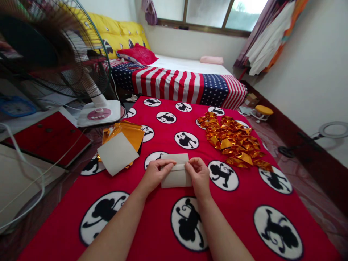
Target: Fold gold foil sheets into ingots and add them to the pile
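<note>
A pale grey-white sheet of paper [176, 179] lies on the red cloth in front of me, with a raised crease running across its middle. My left hand [157, 174] pinches the left end of that crease between thumb and fingers. At the right end, my right hand [199, 174] pinches the same crease. To the left is a stack of gold foil paper [127, 130], with one sheet [118, 154] lying pale side up on top. Folded shiny gold foil pieces [231, 139] are heaped at the right.
The red cloth [146, 232] with monkey prints covers the table. A fan [99, 114] stands at the left beside a red panel [49, 137] and a white cable [40, 174]. Beyond is a bed [168, 85]; a yellow stool [263, 110] stands at the right.
</note>
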The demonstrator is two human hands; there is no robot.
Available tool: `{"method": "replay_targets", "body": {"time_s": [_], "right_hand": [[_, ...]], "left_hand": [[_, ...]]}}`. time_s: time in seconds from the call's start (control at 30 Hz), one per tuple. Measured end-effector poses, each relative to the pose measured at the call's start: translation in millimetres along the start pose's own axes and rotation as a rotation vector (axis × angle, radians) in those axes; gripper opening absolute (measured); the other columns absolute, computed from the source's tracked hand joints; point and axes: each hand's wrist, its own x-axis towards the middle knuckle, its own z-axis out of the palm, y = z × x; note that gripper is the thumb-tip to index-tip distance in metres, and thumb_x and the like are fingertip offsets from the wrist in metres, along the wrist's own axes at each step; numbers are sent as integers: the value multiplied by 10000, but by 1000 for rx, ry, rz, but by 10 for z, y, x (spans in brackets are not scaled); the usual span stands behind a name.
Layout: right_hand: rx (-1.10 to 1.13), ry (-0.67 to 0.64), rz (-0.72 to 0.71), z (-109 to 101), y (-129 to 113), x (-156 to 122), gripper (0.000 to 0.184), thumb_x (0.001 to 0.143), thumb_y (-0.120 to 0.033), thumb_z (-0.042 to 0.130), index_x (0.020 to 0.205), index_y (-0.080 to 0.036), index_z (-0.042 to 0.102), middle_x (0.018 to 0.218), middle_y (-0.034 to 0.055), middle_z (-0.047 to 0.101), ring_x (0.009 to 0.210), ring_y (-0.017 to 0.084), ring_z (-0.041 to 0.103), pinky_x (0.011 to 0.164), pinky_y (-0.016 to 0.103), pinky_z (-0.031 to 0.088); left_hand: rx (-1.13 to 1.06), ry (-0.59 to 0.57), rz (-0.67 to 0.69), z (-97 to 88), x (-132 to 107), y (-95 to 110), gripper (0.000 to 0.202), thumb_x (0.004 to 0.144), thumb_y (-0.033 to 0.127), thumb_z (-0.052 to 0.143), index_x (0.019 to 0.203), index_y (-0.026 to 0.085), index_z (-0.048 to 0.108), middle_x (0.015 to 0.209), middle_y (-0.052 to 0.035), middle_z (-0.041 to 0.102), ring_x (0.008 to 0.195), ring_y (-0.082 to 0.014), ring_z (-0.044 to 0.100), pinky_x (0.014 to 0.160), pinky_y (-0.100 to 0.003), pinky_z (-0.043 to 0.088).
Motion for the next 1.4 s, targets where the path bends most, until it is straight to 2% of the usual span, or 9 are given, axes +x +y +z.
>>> {"method": "replay_targets", "body": {"time_s": [0.17, 0.37, 0.53, 0.77, 0.87, 0.97, 1.07, 1.2, 1.4], "right_hand": [[40, -183, 22, -67, 40, 7, 212, 862, -275, 573, 983, -227, 740, 952, 28, 729, 887, 197, 658, 778, 305, 506], [34, -308, -81, -32, 1, -1, 279, 799, -168, 640, 1031, -278, 748, 1085, 29, 700, 1005, 196, 646, 837, 298, 510], [19, -297, -127, -4, -35, 8, 253, 773, -143, 668, 963, -273, 773, 1144, 49, 647, 1032, 195, 632, 804, 263, 516], [-18, -102, -162, -50, 21, 40, 127, 830, -208, 663, 861, -247, 780, 977, 48, 696, 941, 192, 647, 829, 297, 506], [1, -38, -140, -70, 58, 54, 93, 825, -259, 694, 865, -239, 775, 974, 51, 699, 936, 198, 642, 821, 308, 505], [11, -26, -133, -76, 60, 60, 91, 808, -282, 716, 853, -225, 770, 963, 58, 698, 923, 206, 642, 814, 319, 508], [-26, -39, -143, -72, 30, 56, 94, 814, -268, 695, 845, -221, 770, 959, 62, 695, 926, 209, 642, 821, 322, 507], [-35, -70, -133, -53, 6, 38, 120, 758, -187, 696, 842, -228, 773, 989, 60, 677, 936, 204, 642, 828, 315, 517], [9, -170, -169, -7, -23, 17, 146, 783, -211, 701, 913, -236, 764, 1062, 69, 634, 1008, 209, 634, 827, 297, 521]], "left_hand": [[-112, 103, -92, -60, 34, -16, 220, 725, 357, 746, 845, 180, 794, 870, -78, 767, 822, -235, 676, 719, -281, 501], [-198, 104, -164, -92, 29, 8, 300, 678, 402, 776, 850, 156, 788, 877, -85, 759, 783, -215, 662, 664, -256, 480], [-208, 61, -225, -99, 21, 43, 404, 689, 487, 768, 870, 125, 780, 886, -99, 757, 804, -223, 667, 670, -252, 474], [-664, -172, -334, -131, -8, 21, 725, 746, 730, 592, 1079, 96, 701, 1028, -180, 732, 896, -277, 703, 759, -346, 555], [-619, -279, -265, -190, -9, 9, 747, 673, 669, 719, 1173, 117, 661, 1084, -181, 722, 961, -292, 700, 802, -354, 562], [-527, -326, -211, -203, -1, 2, 744, 554, 405, 899, 1209, 165, 641, 1044, -131, 741, 957, -266, 704, 802, -316, 560], [-427, -225, -206, -149, 15, 3, 579, 552, 245, 896, 1093, 168, 704, 992, -95, 757, 913, -235, 712, 780, -286, 559], [-356, -63, -204, -89, 44, 10, 372, 563, 309, 875, 879, 143, 768, 894, -85, 762, 807, -229, 715, 704, -285, 571], [-323, -22, -131, -116, 57, -18, 319, 626, 368, 843, 831, 131, 781, 803, -75, 737, 713, -178, 697, 672, -252, 557]]}}
